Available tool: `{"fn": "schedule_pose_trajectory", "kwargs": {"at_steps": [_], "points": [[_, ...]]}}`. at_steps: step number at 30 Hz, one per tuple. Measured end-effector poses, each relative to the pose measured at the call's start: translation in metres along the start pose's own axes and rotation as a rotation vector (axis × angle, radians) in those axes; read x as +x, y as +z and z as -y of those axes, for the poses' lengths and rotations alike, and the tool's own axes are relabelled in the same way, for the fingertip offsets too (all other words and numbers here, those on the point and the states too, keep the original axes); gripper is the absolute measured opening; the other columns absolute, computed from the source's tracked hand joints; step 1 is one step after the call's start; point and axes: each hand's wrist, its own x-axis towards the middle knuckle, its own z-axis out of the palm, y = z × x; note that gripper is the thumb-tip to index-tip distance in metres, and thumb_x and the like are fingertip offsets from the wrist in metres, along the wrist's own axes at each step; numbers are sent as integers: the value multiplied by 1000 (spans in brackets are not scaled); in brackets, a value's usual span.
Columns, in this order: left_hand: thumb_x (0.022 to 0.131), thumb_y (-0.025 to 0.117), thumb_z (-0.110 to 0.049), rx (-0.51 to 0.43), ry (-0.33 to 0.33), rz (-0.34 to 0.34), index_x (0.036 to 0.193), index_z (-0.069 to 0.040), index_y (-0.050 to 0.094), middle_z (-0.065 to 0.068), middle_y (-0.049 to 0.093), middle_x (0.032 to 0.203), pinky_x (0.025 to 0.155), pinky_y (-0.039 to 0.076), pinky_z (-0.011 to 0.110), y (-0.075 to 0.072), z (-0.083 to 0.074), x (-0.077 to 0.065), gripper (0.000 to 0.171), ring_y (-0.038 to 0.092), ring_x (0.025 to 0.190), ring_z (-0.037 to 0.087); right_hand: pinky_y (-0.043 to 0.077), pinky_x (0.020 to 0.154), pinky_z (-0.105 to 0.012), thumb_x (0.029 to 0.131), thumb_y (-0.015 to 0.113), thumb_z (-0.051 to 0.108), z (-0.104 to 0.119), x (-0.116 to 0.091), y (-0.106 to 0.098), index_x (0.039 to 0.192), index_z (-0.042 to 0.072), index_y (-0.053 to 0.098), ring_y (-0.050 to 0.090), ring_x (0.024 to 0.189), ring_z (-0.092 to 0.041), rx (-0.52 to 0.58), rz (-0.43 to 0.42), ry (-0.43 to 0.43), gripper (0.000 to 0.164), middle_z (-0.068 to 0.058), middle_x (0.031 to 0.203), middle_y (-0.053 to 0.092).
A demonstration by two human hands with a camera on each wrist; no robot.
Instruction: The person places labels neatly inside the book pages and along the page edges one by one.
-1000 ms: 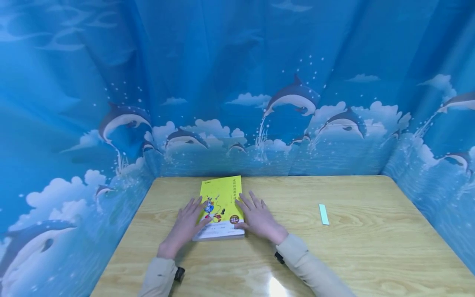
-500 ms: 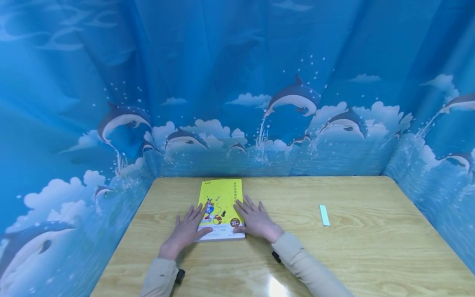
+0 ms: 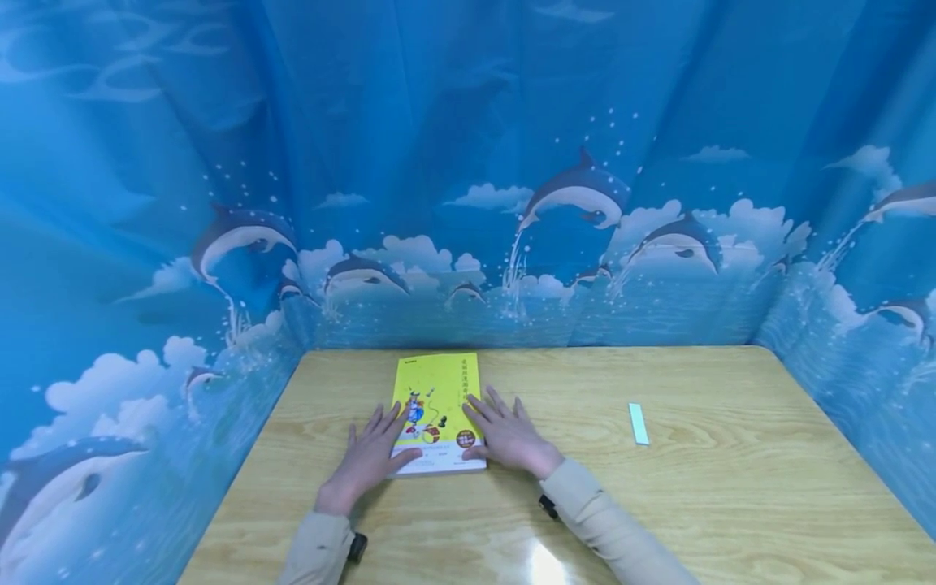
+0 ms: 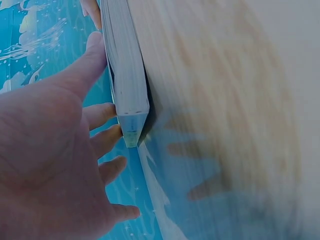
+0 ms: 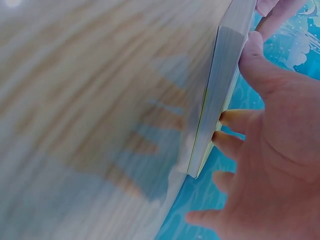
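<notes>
A thick paperback book (image 3: pixel 439 378) with a yellow cover and a white lower band lies flat on the wooden table (image 3: pixel 702 504). My left hand (image 3: pixel 369 451) rests along its left side, fingers spread, with thumb and index fingertip over the cover. On the opposite side my right hand (image 3: pixel 512 439) lies with straight, spread fingers, its fingertips and thumb overlapping the cover's edge. Page edges of the book (image 4: pixel 127 65) show in the left wrist view, beside the left thumb (image 4: pixel 92 60). In the right wrist view, the right fingertips (image 5: pixel 230 118) are at the book's side.
A small pale green strip (image 3: pixel 639 423) lies on the table, right of the book. Behind and at both sides hangs a blue curtain (image 3: pixel 439 162) printed with dolphins, meeting the table's far edge.
The book has turned slightly and sits straighter, its near edge a little further right. Both hands have stayed on its sides, the right hand shifting slightly toward me.
</notes>
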Motion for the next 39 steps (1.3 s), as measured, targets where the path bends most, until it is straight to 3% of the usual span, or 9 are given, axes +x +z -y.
{"fn": "schedule_pose_trajectory", "kwargs": {"at_steps": [13, 39], "points": [[96, 64, -52, -14, 21, 1, 157, -10, 37, 17, 30, 164, 112, 7, 80, 1, -13, 2, 79, 18, 151, 46, 13, 118, -72, 93, 59, 59, -9, -10, -1, 160, 15, 32, 8, 155, -39, 21, 11, 37, 85, -7, 168, 23], [97, 61, -53, -28, 27, 34, 160, -13, 31, 15, 25, 166, 112, 5, 80, 8, -28, 6, 80, 17, 152, 46, 12, 115, -75, 94, 62, 54, -18, -27, -10, 159, 11, 32, 9, 154, -43, 54, 10, 42, 84, -10, 167, 24]]}}
